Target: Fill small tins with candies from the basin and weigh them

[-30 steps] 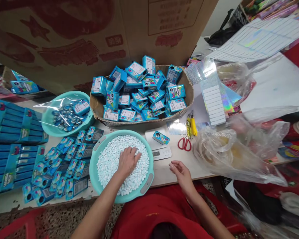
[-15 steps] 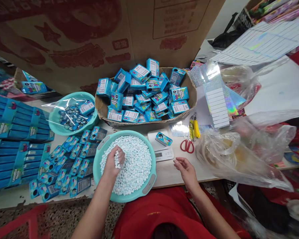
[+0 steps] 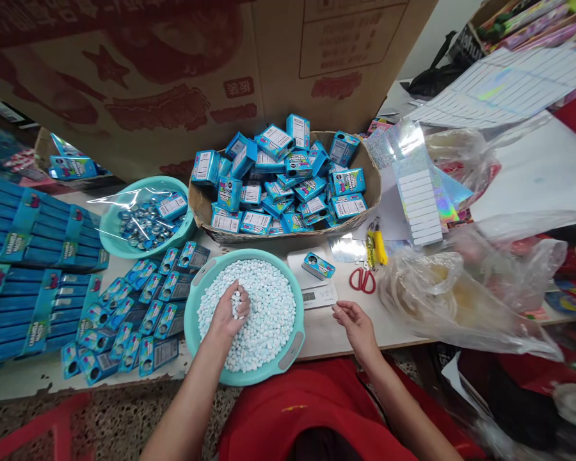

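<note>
My left hand is cupped over a teal basin full of small white candies, fingers curled round a handful of them. My right hand rests on the table edge just right of the basin, fingers loosely curled together, nothing visible in them. Beyond the right hand stands a small white scale with one blue tin lying on its pan.
A cardboard tray piled with blue boxes sits behind the basin. At left are a second teal bowl with lids, rows of flat blue packs and blue stacks. Red scissors, a yellow cutter and plastic bags lie at right.
My left hand went from lying flat in the candies to lifting a cupped handful. The right hand stayed by the scale. The view shifted slightly.
</note>
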Tool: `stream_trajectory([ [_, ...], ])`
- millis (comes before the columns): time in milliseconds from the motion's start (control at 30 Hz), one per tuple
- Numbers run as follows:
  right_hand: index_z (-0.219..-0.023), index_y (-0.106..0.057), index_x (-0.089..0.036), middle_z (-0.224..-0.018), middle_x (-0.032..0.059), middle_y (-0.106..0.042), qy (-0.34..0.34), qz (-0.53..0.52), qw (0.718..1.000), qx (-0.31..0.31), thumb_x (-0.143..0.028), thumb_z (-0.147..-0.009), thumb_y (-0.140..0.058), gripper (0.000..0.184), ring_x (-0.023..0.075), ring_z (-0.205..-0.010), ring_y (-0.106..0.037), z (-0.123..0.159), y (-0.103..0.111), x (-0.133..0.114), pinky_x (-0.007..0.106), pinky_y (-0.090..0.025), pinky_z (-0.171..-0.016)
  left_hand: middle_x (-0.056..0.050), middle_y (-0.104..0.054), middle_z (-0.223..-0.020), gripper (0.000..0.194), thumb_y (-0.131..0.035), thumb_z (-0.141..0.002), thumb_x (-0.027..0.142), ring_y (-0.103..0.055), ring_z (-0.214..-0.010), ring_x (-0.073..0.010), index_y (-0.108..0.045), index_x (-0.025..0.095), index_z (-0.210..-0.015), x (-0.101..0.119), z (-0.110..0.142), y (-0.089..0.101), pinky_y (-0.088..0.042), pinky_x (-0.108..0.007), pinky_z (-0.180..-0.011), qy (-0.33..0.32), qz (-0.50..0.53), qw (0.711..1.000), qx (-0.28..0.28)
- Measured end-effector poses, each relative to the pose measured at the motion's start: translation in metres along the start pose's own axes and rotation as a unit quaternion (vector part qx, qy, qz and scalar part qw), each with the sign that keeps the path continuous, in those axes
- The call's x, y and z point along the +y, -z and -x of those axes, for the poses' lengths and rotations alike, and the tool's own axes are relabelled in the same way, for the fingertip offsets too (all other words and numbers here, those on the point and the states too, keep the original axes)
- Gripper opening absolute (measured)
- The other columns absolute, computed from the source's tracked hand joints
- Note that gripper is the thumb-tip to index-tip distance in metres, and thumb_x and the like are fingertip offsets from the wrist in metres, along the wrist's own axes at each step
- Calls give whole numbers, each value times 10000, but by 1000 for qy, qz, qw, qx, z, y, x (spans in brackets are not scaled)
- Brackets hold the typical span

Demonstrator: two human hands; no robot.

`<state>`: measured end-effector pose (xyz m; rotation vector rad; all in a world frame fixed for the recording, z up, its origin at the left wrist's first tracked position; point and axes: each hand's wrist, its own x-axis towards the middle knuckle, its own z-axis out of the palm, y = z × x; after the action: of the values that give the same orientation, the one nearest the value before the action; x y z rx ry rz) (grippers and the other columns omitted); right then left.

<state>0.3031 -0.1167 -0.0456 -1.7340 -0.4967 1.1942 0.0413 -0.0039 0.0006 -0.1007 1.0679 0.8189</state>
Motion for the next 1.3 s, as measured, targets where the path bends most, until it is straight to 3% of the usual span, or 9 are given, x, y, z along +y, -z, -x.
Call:
stream_trajectory([
  [267, -804, -612, -181, -715, 27, -630, 2, 4, 1000, 2, -549, -574, -726, 449, 192, -698, -585, 4, -1, 2, 317, -461, -666, 46, -427, -477, 253, -378, -904, 248, -334, -295, -52, -443, 168, -674, -2, 0, -3, -222, -142, -271, -4, -23, 1000, -2],
  [500, -609, -589, -176, -602, 1, -585, 1, 27, 1000, -10, -599, -592, -693, 435, 173, -655, -546, 6, -3, 5, 293, -419, -672, 37, -425, -463, 254, -392, -891, 232, -332, -291, -52, -457, 155, -658, -6, -4, -1, -219, -138, -268, 1, -25, 1000, 0],
  [700, -573, -598, -165, -591, 13, -585, -7, 37, 999, -30, -610, -634, -658, 453, 171, -649, -528, 7, -4, 11, 292, -402, -673, 35, -423, -456, 292, -352, -915, 242, -329, -288, -53, -451, 157, -653, -8, -3, -2, -207, -135, -267, 9, -30, 999, 8],
  [900, -750, -588, -190, -653, 0, -589, -8, 13, 1000, -27, -603, -552, -711, 474, 166, -637, -533, 6, -7, 16, 280, -414, -616, 43, -403, -467, 280, -350, -911, 223, -316, -294, -54, -441, 162, -654, -3, 0, -6, -210, -139, -270, 26, -14, 999, 19],
  [1000, -731, -576, -195, -648, 5, -586, -7, 4, 1000, -12, -606, -527, -713, 479, 164, -615, -534, 5, -8, 18, 290, -426, -608, 44, -393, -485, 273, -338, -901, 198, -309, -304, -53, -431, 167, -646, 3, 2, -9, -233, -142, -277, 35, -8, 999, 17],
  [1200, -668, -556, -199, -602, -28, -547, -5, 3, 999, 41, -422, -569, -723, 296, 138, -589, -514, 4, -5, 20, 271, -418, -606, 3, -469, -593, 173, -393, -838, 143, -393, -369, -61, -485, 165, -692, 9, -1, -29, -276, -132, -283, 32, -51, 996, 65],
  [1300, -680, -568, -190, -606, -40, -539, -13, 9, 998, 61, -278, -606, -697, 173, 124, -589, -504, 5, -4, 21, 252, -398, -594, 22, -438, -573, 113, -458, -800, 165, -351, -341, -55, -488, 181, -692, 6, -8, -28, -267, -139, -264, 49, -77, 993, 81],
])
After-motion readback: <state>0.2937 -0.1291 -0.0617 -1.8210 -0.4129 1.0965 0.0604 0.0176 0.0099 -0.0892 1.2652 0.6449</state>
